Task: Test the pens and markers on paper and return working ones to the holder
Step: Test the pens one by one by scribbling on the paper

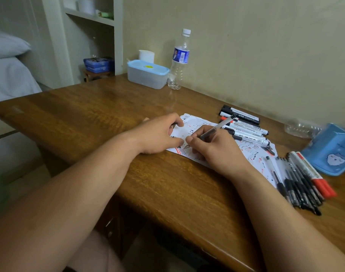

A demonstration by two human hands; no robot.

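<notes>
My right hand grips a clear-barrelled black pen in a writing hold, its tip down on the scribbled white paper. My left hand rests on the paper's left end with curled fingers, and a small dark piece, perhaps the cap, shows between finger and thumb. Several markers lie behind the paper. Several pens and a red marker lie at its right end. The blue holder lies tipped on its side at the far right.
A lidded plastic box and a water bottle stand at the back by the wall. A crushed clear bottle lies behind the holder. The wooden desk ends at the left, beside a bed.
</notes>
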